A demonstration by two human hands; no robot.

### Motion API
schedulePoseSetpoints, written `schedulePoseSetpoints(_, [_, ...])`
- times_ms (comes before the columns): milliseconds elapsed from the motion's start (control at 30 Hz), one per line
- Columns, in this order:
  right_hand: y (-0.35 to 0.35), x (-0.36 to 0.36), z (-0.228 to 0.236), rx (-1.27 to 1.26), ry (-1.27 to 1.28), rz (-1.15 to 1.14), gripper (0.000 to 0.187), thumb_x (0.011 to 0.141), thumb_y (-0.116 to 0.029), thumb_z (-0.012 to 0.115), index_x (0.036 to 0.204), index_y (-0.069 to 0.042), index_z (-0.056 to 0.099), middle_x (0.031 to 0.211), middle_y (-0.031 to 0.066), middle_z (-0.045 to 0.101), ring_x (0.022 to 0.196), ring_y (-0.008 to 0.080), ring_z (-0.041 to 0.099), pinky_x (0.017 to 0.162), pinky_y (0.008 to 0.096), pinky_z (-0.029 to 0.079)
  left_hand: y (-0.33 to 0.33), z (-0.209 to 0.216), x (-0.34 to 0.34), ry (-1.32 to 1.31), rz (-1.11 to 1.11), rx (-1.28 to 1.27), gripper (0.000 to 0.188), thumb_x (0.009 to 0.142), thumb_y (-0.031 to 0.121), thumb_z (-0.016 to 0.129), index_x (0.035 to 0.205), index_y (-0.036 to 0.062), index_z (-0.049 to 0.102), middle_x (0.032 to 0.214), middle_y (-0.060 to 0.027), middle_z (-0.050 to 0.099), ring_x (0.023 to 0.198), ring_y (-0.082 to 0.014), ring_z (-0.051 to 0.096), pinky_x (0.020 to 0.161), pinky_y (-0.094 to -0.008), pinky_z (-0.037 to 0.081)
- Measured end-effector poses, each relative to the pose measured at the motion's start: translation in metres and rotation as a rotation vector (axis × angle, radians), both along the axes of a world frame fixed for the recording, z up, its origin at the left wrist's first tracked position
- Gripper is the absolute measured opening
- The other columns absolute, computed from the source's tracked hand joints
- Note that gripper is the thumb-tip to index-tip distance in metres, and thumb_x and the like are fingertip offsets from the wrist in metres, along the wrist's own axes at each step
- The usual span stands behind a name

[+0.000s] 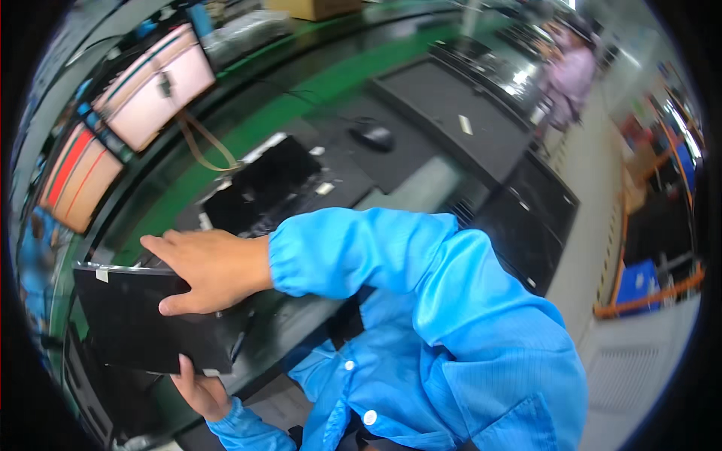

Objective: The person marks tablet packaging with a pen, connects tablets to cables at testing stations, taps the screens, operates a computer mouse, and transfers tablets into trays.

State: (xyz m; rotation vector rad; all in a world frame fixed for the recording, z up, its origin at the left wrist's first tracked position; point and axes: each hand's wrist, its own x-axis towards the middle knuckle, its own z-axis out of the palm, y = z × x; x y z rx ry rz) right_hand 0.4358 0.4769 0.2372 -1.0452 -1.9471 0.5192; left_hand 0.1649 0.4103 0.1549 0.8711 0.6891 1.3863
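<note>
A thin black flat panel [143, 323], which looks like a display panel, is held tilted at the left, with a small pale tab at its far left corner. My left hand [201, 392] grips its near edge, the thumb on the face and the other fingers partly hidden. Over the panel's far right corner reaches my right hand [218, 270], thumb and forefinger spread wide; whether it touches the panel I cannot tell. Beyond that hand, another black panel [271, 184] with pale tabs lies on the bench.
Two lit monitors [158, 90] stand at the far left. A black mouse [371, 135] rests on a dark mat. Farther right are a large dark tray [451, 113] and glossy black panels [526, 218]. A person in pink [571, 75] works at the far right.
</note>
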Motion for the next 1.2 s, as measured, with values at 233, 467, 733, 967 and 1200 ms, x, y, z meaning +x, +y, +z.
schedulePoseSetpoints(233, [-0.181, 0.214, -0.043, -0.599, 0.794, -0.034, 0.053, 0.106, -0.026, 0.064, 0.148, 0.003, 0.051, 0.137, 0.0067, 0.064, 0.122, 0.0147, 0.06, 0.105, 0.0329, 0.049, -0.07, -0.01, 0.16, 0.626, -0.95, 0.044, 0.051, 0.09, 0.014, 0.08, 0.13, -0.0091, 0.058, 0.117, -0.0141, 0.071, 0.109, -0.0228, 0.069, 0.096, -0.0374, 0.054])
schedulePoseSetpoints(467, [-0.43, 0.389, -0.072, -0.851, 0.76, -0.793, 0.047, 0.103, -0.027, 0.067, 0.138, 0.003, 0.06, 0.126, 0.0066, 0.069, 0.116, 0.0141, 0.063, 0.103, 0.0313, 0.049, -0.078, -0.026, 0.246, 0.693, -1.074, 0.424, 0.042, 0.095, 0.005, 0.073, 0.135, -0.0031, 0.063, 0.116, -0.019, 0.075, 0.107, -0.0261, 0.074, 0.092, -0.0372, 0.058])
schedulePoseSetpoints(733, [-0.441, 0.465, -0.087, -1.083, 0.032, -0.98, 0.043, 0.098, -0.034, 0.071, 0.127, -0.002, 0.069, 0.12, 0.0093, 0.073, 0.113, 0.0198, 0.065, 0.102, 0.0358, 0.049, -0.07, -0.039, 0.288, 0.748, -0.998, 0.411, 0.027, 0.099, 0.006, 0.068, 0.123, -0.0055, 0.068, 0.103, -0.0154, 0.075, 0.093, -0.0215, 0.074, 0.084, -0.0341, 0.059])
schedulePoseSetpoints(967, [-0.27, 0.592, -0.084, -0.046, -0.646, -1.561, 0.053, 0.092, -0.038, 0.073, 0.133, -0.005, 0.064, 0.136, 0.0162, 0.062, 0.13, 0.0345, 0.056, 0.108, 0.0461, 0.046, -0.055, -0.043, 0.297, 0.953, -0.566, 0.802, 0.016, 0.086, 0.0, 0.074, 0.103, -0.0013, 0.075, 0.076, -0.0118, 0.069, 0.065, -0.021, 0.067, 0.061, -0.0303, 0.051])
schedulePoseSetpoints(1200, [-0.191, 0.691, -0.108, -0.293, -0.784, -1.554, 0.074, 0.095, -0.058, 0.062, 0.152, -0.012, 0.05, 0.156, 0.018, 0.049, 0.142, 0.0352, 0.049, 0.116, 0.0477, 0.042, -0.043, -0.046, 0.292, 0.865, -0.59, 0.436, 0.019, 0.088, 0.003, 0.075, 0.107, -0.0008, 0.076, 0.081, -0.0121, 0.071, 0.071, -0.019, 0.07, 0.065, -0.0292, 0.054])
